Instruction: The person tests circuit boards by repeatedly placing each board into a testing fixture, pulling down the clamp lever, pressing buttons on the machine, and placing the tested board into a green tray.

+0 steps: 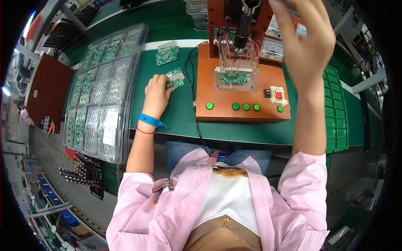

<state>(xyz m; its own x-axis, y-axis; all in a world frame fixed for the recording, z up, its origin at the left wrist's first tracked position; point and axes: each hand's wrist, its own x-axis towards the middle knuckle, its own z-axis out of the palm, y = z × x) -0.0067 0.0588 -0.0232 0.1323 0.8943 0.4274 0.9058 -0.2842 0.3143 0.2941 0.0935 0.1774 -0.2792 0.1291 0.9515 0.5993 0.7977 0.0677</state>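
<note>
Head cam: near board [178, 83] could get scuffed if dragged by left hand [155, 95] (clamped or not can't be told, ditto right hand [309, 44]).

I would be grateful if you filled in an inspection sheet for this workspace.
Surface: green bench, partly covered.
Job's things: one circuit board on the orange box; loose boards to its left.
Clutter: clear trays of boards beside the work area.
Hands: left hand at the nearer loose boards; right hand raised, blurred, fingertips unclear.
Cables: black cable beside the box; red wires above it.
Surroundings: green crate at right; another person's pink sleeve far left.
</note>
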